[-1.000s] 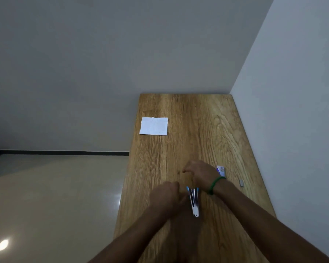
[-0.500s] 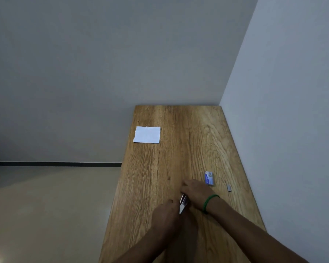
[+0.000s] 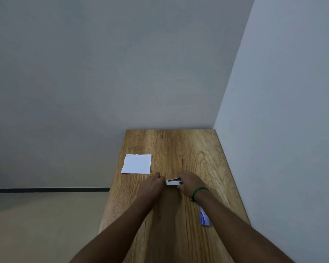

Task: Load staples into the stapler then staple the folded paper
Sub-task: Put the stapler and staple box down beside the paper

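Head camera view: a person's right hand (image 3: 188, 184) closes its fingers round the right end of a small stapler (image 3: 174, 181), holding it level just above a wooden table (image 3: 188, 149). The left hand (image 3: 153, 184) meets the tool's other end, fingers curled, but whether it actually pinches the stapler or only steadies it cannot be told from here.

A second ago the stapler lay lengthwise on the wood between the hands with its top swung up. Now it is off the surface, turned crosswise and carried further up the table, and it looks closed or nearly so. The blue-and-white staple box (image 3: 204, 218) is left behind, half hidden under the right forearm near the table's right edge. A loose grey strip that lay beside the box earlier is no longer visible and may be covered by the arm.

That shift suggests loading is over — or being finished with a last squeeze — and that the work is turning to the folded paper (image 3: 137, 164), which lies flat and untouched at the left edge, just beyond the left hand. A green band (image 3: 198, 192) circles the right wrist. Stapling itself is not yet done — the paper has still to go between the jaws.
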